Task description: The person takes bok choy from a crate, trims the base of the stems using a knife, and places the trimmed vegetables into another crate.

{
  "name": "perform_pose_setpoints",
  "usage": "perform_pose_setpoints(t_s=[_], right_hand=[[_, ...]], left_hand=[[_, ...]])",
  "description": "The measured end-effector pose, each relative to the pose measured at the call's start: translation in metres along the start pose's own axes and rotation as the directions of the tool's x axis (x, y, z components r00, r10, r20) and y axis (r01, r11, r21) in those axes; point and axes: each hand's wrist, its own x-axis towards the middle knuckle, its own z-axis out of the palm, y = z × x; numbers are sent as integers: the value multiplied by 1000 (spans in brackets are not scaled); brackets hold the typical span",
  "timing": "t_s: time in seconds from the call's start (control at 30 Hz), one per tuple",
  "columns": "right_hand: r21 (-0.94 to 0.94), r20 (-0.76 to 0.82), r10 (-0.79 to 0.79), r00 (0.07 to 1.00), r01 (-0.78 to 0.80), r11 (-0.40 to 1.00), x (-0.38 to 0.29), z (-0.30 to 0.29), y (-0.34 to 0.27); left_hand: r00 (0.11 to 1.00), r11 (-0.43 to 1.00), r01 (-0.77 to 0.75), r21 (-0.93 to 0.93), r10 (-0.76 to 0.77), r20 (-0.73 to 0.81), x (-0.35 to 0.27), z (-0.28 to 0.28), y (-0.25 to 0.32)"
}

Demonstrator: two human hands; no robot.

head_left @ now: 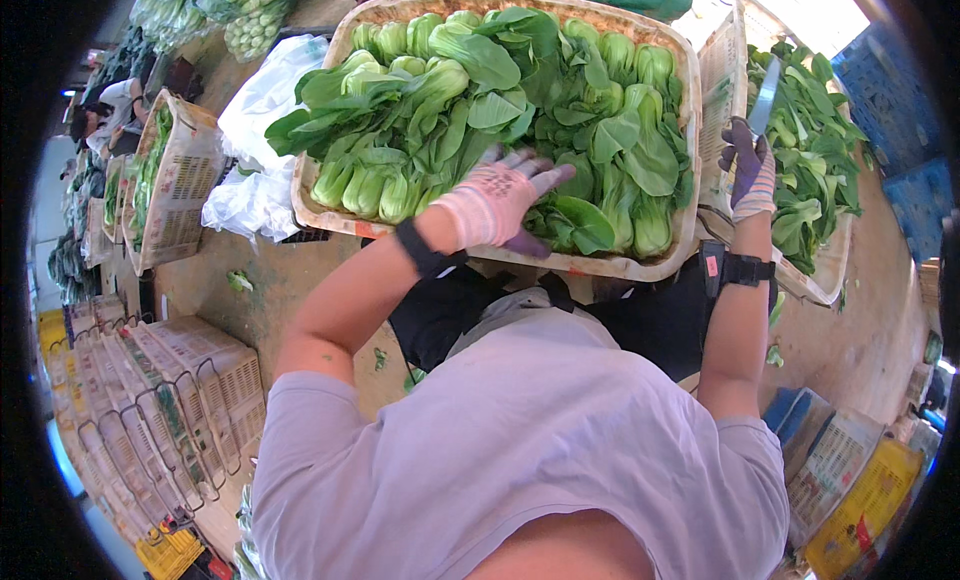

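A wide plastic tray (495,253) lies across my lap, packed with heads of bok choy (442,84), most with pale stems facing its rim and leaves toward the middle. My left hand (506,193), in a striped knit glove with a purple palm, is over the leaves near the tray's front edge. Its fingers are spread and hold nothing; contact with the leaves is hard to tell. My right hand (745,163), gloved alike, grips a knife (765,96) by its handle, which the fingers hide. The blade points away from me, above a basket (739,54) of loose bok choy (802,152).
White plastic bags (259,122) lie left of the tray. Stacked plastic crates (172,400) stand at lower left, blue crates (885,92) at far right, a yellow crate (862,505) at lower right. Leaf scraps (240,280) litter the floor. Another person (120,114) is at far left.
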Motion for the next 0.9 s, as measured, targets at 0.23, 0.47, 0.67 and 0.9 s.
perform_pose_setpoints(t_s=[0.23, 0.47, 0.67, 0.9], right_hand=[[-99, 105, -44, 994, 55, 994, -28, 1, -12], [277, 633, 18, 774, -248, 928, -92, 51, -30], [165, 502, 13, 865, -110, 980, -97, 50, -59], [-355, 190, -253, 949, 307, 883, -92, 25, -72]], left_hand=[[967, 105, 154, -982, -222, 128, 9, 36, -79], [900, -301, -132, -944, -437, 13, 32, 2, -15], [773, -132, -294, -947, -616, -154, 64, 17, 8], [811, 999, 19, -31, -34, -584, 112, -35, 80]])
